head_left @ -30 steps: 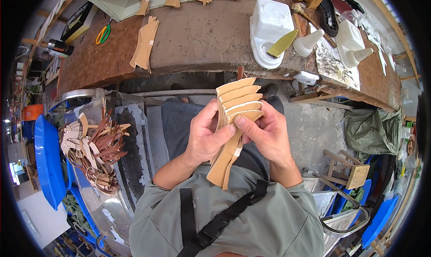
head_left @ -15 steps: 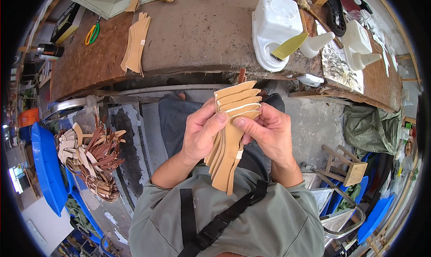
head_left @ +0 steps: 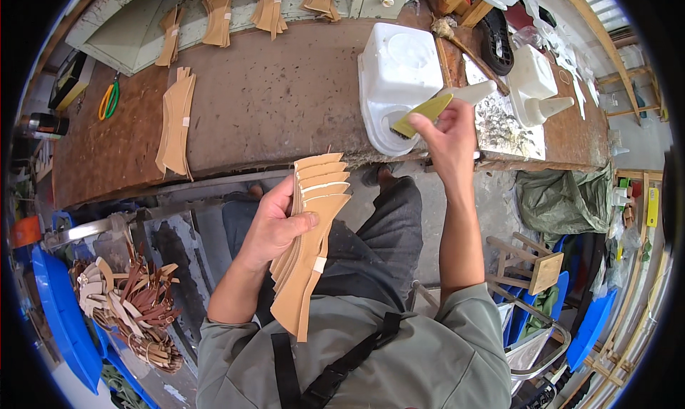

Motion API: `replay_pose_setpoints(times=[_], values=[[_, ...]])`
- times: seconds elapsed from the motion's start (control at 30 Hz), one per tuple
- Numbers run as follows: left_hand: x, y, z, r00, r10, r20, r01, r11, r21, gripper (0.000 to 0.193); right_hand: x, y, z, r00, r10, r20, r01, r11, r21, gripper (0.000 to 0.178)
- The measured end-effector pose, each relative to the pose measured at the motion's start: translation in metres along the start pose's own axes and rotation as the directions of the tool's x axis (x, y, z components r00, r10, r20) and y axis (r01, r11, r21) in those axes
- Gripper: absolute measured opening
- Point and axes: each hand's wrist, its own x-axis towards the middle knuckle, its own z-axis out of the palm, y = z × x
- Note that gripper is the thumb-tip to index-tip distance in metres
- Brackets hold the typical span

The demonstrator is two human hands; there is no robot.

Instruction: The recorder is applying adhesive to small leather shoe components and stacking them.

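Observation:
My left hand is closed round a fanned stack of tan leather pieces, thumb on top and the stepped edges pointing away from me. A small white tag sits on the stack's right side. Over the bench, my right hand pinches a flat yellow-green brush between thumb and fingers. The brush's dark end rests at the round opening of a white plastic glue pot. Part of its handle is hidden by the fingers.
Another tan leather stack lies on the brown workbench, near green-and-orange scissors. More bundles stand along the back shelf. A second white pot is at right. Leather strips are heaped at lower left, beside a blue bin.
My right hand has left the leather stack and reached forward to the brush at the pot. The left hand keeps the stack. The view has shifted, showing more of the back shelf.

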Motion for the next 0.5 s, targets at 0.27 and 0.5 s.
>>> replay_pose_setpoints(times=[0.27, 0.5], values=[[0.017, 0.004, -0.024, 0.987, -0.144, 0.069, 0.142, 0.989, 0.032, 0.056, -0.009, -0.024, -0.038, 0.996, -0.082, 0.034, 0.071, 0.97, 0.231, 0.009], [0.024, 0.005, -0.022, 0.987, -0.138, 0.078, 0.132, 0.988, 0.076, 0.057, -0.023, 0.023, -0.043, 0.79, -0.39, 0.473, 0.532, 0.82, -0.213, 0.023]])
